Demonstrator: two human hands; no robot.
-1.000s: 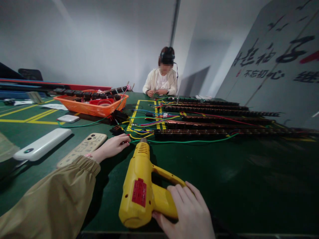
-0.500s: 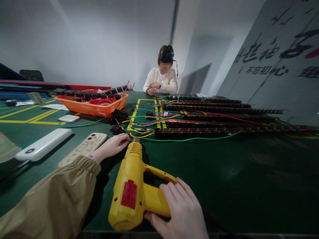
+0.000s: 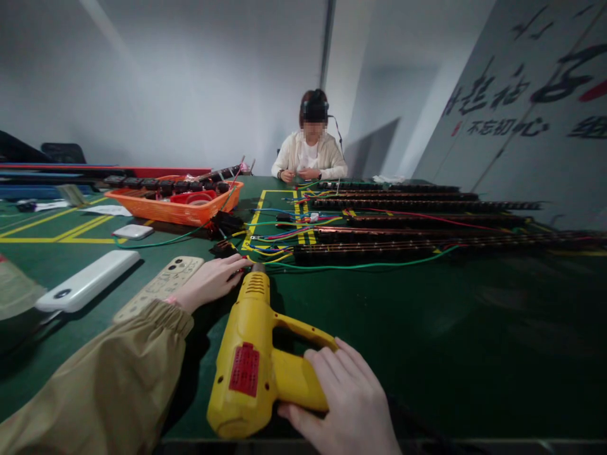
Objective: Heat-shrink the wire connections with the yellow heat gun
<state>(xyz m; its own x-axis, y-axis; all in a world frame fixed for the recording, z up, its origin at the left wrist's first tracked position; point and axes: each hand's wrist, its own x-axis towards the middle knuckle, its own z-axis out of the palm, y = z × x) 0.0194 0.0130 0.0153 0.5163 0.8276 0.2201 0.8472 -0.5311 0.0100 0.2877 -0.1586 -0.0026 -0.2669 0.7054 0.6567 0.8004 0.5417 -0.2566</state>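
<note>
My right hand [image 3: 348, 395] is wrapped around the handle of a yellow heat gun [image 3: 241, 357] with a red label. Its metal nozzle points away from me, toward the wire ends. Just left of the nozzle, my left hand [image 3: 213, 279] rests low over the table with its fingers closed together. A small red spot shows at those fingertips, but what they pinch is hidden. Yellow wires [image 3: 275, 257] and a long green wire [image 3: 360, 266] lie right beyond the nozzle, by the nearest of several long black strips [image 3: 379, 253] with copper-coloured lines.
An orange basket [image 3: 184, 213] holds black parts. On the left lie a phone [image 3: 159, 287], a white power bank [image 3: 90, 281] and a small white box [image 3: 133, 232]. Across the green table [image 3: 427, 354] sits a person [image 3: 308, 151] with both hands together.
The camera view has shifted slightly. My left hand and the heat gun stay nearly in place, the left fingers reaching a little nearer the nozzle. The person opposite has moved their hands and arms.
</note>
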